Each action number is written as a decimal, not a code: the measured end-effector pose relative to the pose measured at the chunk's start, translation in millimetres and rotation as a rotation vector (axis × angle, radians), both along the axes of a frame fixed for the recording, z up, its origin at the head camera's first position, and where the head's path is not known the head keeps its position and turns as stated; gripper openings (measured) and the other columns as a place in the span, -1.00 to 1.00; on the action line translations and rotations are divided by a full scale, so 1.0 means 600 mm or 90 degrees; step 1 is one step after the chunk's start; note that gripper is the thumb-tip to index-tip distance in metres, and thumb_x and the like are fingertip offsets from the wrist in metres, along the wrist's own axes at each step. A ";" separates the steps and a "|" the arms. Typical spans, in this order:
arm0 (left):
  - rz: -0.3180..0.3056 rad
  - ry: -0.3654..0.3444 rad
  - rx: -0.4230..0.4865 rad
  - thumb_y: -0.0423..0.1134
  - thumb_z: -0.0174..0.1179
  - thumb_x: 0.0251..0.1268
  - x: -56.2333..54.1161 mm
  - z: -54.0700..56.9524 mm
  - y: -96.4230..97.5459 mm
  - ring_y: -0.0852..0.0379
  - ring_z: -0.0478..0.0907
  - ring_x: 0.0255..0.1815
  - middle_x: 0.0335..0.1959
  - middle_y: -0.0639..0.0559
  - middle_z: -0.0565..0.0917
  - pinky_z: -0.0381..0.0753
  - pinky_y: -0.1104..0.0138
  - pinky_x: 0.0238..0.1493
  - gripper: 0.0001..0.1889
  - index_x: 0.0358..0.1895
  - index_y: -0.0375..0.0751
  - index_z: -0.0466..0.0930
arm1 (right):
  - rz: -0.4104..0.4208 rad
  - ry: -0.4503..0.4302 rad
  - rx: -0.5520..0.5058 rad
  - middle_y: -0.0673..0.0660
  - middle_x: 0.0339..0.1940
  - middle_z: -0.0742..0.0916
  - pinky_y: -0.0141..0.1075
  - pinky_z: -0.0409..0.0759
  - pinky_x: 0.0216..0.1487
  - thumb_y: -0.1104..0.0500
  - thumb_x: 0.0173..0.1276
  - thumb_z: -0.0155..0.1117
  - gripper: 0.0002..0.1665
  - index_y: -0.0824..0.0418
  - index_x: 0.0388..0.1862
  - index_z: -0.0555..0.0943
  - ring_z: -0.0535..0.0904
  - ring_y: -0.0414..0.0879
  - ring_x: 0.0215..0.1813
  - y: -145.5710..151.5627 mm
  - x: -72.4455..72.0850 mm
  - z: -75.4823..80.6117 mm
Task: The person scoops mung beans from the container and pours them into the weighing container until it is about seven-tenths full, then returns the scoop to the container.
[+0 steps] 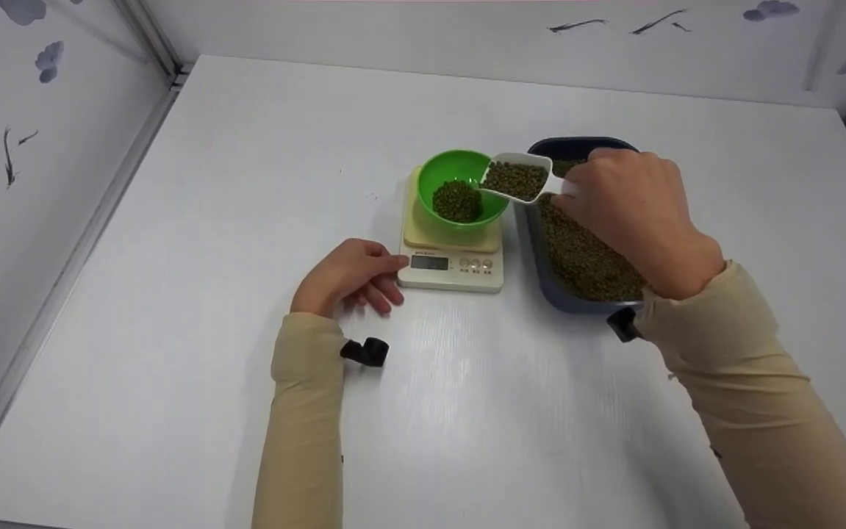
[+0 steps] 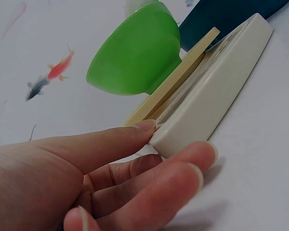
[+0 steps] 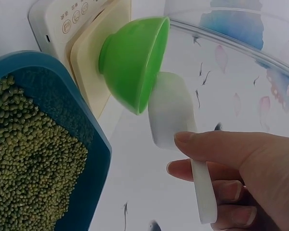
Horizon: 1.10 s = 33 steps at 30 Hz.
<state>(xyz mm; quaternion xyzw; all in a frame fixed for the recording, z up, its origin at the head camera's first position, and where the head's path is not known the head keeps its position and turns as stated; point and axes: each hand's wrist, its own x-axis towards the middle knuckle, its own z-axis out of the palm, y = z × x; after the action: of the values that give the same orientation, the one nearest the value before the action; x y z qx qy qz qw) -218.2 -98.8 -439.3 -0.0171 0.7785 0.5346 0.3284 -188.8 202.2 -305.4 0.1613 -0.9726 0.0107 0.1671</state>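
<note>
On a white tabletop (image 1: 246, 184), a person's two bare hands work at a flat kitchen scale (image 1: 452, 281) with a white body and a cream platform, which bears a small, round, bright green bowl (image 1: 439, 173) containing a heap of small green beans (image 1: 456, 203). The right hand (image 1: 628, 195) is raised, its forearm slanting inward from the near right and its knuckles uppermost; thumb and fingers pinch the short handle of a white scoop (image 3: 172, 110) with a squared pan. The scoop points leftward, its lip over the bowl's right rim, and carries a load of the same beans; whether lip and rim touch I cannot tell. Below the right hand, just beside the scale, stands a deep blue tub (image 3: 98, 149) with rounded corners, holding a broad bed of beans. The left hand (image 1: 349, 272) lies low at the scale's near left corner, its forearm nearly straight out from the body: the thumb reaches across so that its tip rests on the edge beside the dark display (image 1: 430, 262), while the other fingers bend loosely below, slightly parted. Beige sleeves (image 1: 301, 411) cover both forearms to the wrist, each cuff carrying a small black fitting (image 1: 367, 353).
</note>
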 end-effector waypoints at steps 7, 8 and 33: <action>-0.001 -0.013 0.005 0.13 0.19 0.05 -0.001 0.002 0.001 -0.04 0.64 -0.51 -0.43 -0.17 0.67 0.38 0.42 -0.71 -0.54 -0.26 -0.25 0.52 | 0.001 -0.015 0.009 0.06 -0.75 0.41 -0.17 0.22 -0.75 0.17 0.12 0.14 -0.70 0.12 -0.79 0.47 0.26 -0.02 -0.69 0.003 0.002 0.009; 0.000 -0.014 0.004 0.13 0.19 0.05 -0.001 0.003 0.001 -0.04 0.64 -0.51 -0.43 -0.17 0.67 0.38 0.41 -0.72 -0.54 -0.26 -0.26 0.52 | 0.002 -0.016 0.012 0.06 -0.75 0.40 -0.18 0.21 -0.75 0.18 0.12 0.12 -0.69 0.12 -0.80 0.45 0.25 -0.02 -0.69 0.003 0.002 0.011; 0.003 -0.007 -0.008 0.13 0.18 0.07 0.000 0.002 0.000 -0.05 0.64 -0.51 -0.44 -0.16 0.67 0.38 0.43 -0.72 -0.56 -0.26 -0.23 0.52 | 0.020 -0.007 0.018 0.04 -0.78 0.35 -0.24 0.16 -0.75 0.24 0.06 0.09 -0.66 0.11 -0.87 0.36 0.20 -0.07 -0.69 -0.006 -0.003 0.005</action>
<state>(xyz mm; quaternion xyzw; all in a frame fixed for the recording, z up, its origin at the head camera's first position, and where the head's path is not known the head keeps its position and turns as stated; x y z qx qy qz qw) -218.0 -98.5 -438.2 -0.0238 0.7798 0.5304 0.3316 -190.8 198.6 -302.6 0.1791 -0.9709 0.0005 0.1591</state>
